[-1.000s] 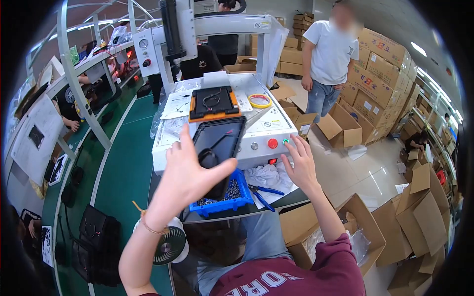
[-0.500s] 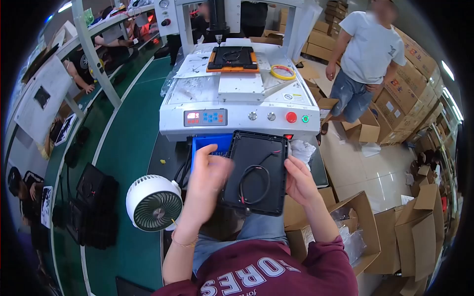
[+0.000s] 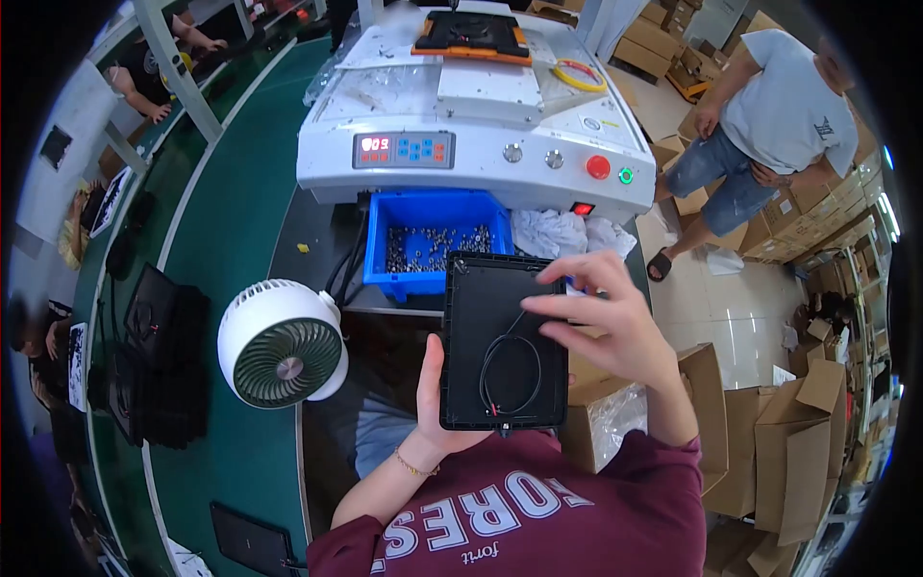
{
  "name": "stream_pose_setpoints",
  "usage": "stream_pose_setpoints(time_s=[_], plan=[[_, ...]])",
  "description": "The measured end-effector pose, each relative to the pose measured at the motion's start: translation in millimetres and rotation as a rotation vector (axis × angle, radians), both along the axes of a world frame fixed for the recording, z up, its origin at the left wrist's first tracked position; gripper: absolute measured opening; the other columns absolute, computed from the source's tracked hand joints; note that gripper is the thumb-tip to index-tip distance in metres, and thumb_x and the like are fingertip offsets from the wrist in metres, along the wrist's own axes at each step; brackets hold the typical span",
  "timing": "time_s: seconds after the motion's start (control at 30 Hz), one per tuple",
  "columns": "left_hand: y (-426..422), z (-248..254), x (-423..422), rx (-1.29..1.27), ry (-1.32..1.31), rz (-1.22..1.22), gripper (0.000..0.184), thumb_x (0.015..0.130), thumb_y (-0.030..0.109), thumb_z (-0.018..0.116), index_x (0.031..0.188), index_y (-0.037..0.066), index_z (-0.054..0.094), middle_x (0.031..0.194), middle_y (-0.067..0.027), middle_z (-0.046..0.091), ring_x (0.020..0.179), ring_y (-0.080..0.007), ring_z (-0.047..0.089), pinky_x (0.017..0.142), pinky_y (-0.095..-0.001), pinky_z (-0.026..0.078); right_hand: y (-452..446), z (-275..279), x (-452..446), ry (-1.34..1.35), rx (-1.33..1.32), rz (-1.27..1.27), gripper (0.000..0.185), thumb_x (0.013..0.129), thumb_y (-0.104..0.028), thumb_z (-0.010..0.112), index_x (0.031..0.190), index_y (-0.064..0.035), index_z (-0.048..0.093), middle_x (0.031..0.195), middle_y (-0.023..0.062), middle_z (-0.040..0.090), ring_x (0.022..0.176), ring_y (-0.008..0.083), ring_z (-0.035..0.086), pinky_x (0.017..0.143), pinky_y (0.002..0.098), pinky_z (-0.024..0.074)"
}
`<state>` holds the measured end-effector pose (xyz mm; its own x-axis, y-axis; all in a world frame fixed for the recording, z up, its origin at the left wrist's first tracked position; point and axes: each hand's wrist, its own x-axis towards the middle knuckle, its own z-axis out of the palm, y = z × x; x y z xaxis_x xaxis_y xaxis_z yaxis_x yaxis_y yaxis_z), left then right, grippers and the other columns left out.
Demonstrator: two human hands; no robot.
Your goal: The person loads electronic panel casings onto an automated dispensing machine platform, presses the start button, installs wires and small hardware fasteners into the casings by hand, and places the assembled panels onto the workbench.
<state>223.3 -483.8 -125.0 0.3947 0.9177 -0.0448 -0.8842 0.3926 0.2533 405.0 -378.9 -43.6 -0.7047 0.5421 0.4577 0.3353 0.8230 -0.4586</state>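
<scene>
My left hand (image 3: 437, 409) grips a black rectangular plastic housing (image 3: 466, 337) by its lower left side, thumb along the edge and the other fingers hidden behind. The shallow inner side faces me, with a coiled black cable (image 3: 486, 370) in it that ends in a reddish tip near the bottom. Over the upper right of the housing is my right hand (image 3: 611, 322), its fingers spread and fingertips by the cable's upper end. Whether they touch the cable I cannot tell. Beyond the housing, a blue bin (image 3: 394, 279) holds many small metal parts.
A white machine (image 3: 332, 178) with buttons carries an orange fixture (image 3: 471, 56) and a yellow tape roll (image 3: 580, 75). A white fan (image 3: 288, 361) stands left, by a green conveyor (image 3: 240, 240). Cardboard boxes (image 3: 745, 442) and a standing person (image 3: 788, 115) are on the right.
My left hand has come down to the housing's lower left side. My right hand has left its right edge and moved over the cable. The view has tilted down, showing more of the bin.
</scene>
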Motion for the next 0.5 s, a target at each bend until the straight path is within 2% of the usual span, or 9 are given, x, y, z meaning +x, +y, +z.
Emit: stream_pose_setpoints(time_s=[0.07,0.1,0.13,0.2,0.27,0.3,0.4,0.43,0.5], plan=[[-4.5,-8.2,1.5,-0.002,0.022,-0.006,0.091,0.089,0.077,0.021,0.152,0.011,0.022,0.153,-0.0175,0.03,0.136,-0.0391,0.038,0.11,-0.0595,0.031,2.6,-2.8,-7.2,-0.116,0.054,0.137,0.026,0.073,-0.008,0.075,0.099,-0.0114,0.071,0.115,0.0034,0.06,0.102,0.0233,0.05,0.083,0.0343,0.043],[0.6,-16.1,4.2,0.189,-0.309,-0.045,0.084,0.094,0.071,0.017,0.153,0.01,0.017,0.151,-0.0175,0.032,0.137,-0.0369,0.037,0.11,-0.0556,0.036,6.3,-6.2,-9.7,-0.154,0.067,0.177,0.024,0.073,-0.011,0.076,0.096,-0.0113,0.07,0.115,0.0022,0.06,0.103,0.024,0.049,0.085,0.0355,0.0416],[-2.6,-19.9,4.3,0.125,-0.216,-0.043,0.082,0.094,0.069,0.018,0.152,0.01,0.018,0.151,-0.0185,0.032,0.136,-0.0384,0.038,0.109,-0.0556,0.036,9.9,-8.6,-12.3,-0.192,0.08,0.219,0.022,0.073,-0.013,0.076,0.094,-0.0111,0.07,0.115,0.001,0.06,0.104,0.0247,0.048,0.087,0.0368,0.0403],[-7.7,-19.6,3.8,-0.003,-0.033,-0.036,0.079,0.096,0.065,0.021,0.152,0.009,0.02,0.15,-0.0206,0.033,0.134,-0.0413,0.04,0.108,-0.0556,0.038,16.6,-1.1,-15.2,-0.216,0.287,0.227,0.023,0.07,-0.021,0.077,0.088,-0.0129,0.068,0.1,-0.0039,0.062,0.097,0.0209,0.051,0.087,0.0381,0.0368],[-9.2,-21.3,-0.4,0.008,-0.006,-0.028,0.079,0.094,0.061,0.029,0.151,0.007,0.021,0.148,-0.023,0.034,0.132,-0.0425,0.041,0.107,-0.0553,0.039,21.0,17.1,-8.6,-0.258,0.487,0.238,0.023,0.067,-0.025,0.078,0.086,-0.0142,0.069,0.09,-0.0067,0.063,0.092,0.0194,0.052,0.085,0.0376,0.0354],[-9.3,-21.6,-3.8,0.013,0.008,-0.024,0.079,0.093,0.059,0.033,0.15,0.005,0.021,0.147,-0.0242,0.035,0.131,-0.0431,0.042,0.107,-0.0551,0.039,18.4,32.6,-5.6,-0.234,0.586,0.212,0.014,0.073,-0.023,0.071,0.082,-0.0147,0.065,0.08,-0.0063,0.061,0.09,0.0168,0.057,0.085,0.0346,0.0378],[-0.9,-7.9,-18.2,0.136,0.041,0.145,0.086,0.086,0.056,0.047,0.149,0.002,0.022,0.145,-0.0261,0.036,0.129,-0.0422,0.045,0.106,-0.0549,0.04,-1.5,60.4,5.4,-0.276,0.551,0.175,0.016,0.071,-0.023,0.073,0.08,-0.0137,0.064,0.079,-0.0046,0.06,0.086,0.0157,0.057,0.081,0.0344,0.0393],[5.4,-1.6,-26.9,0.228,0.086,0.219,0.093,0.081,0.057,0.053,0.149,0.001,0.022,0.144,-0.0266,0.036,0.13,-0.0423,0.044,0.106,-0.0549,0.039,-7.4,59.9,9.7,-0.283,0.439,0.206,0.016,0.072,-0.023,0.074,0.08,-0.013,0.065,0.079,-0.0038,0.06,0.085,0.016,0.057,0.08,0.0343,0.0399],[13.7,10.4,-42.2,0.293,0.137,0.396,0.095,0.079,0.053,0.057,0.15,0.002,0.02,0.146,-0.0269,0.034,0.133,-0.0437,0.039,0.106,-0.0545,0.039,-20.2,57.0,15.8,-0.298,0.217,0.27,0.017,0.073,-0.023,0.076,0.079,-0.0116,0.065,0.079,-0.0024,0.06,0.083,0.0166,0.057,0.077,0.0342,0.0412]])
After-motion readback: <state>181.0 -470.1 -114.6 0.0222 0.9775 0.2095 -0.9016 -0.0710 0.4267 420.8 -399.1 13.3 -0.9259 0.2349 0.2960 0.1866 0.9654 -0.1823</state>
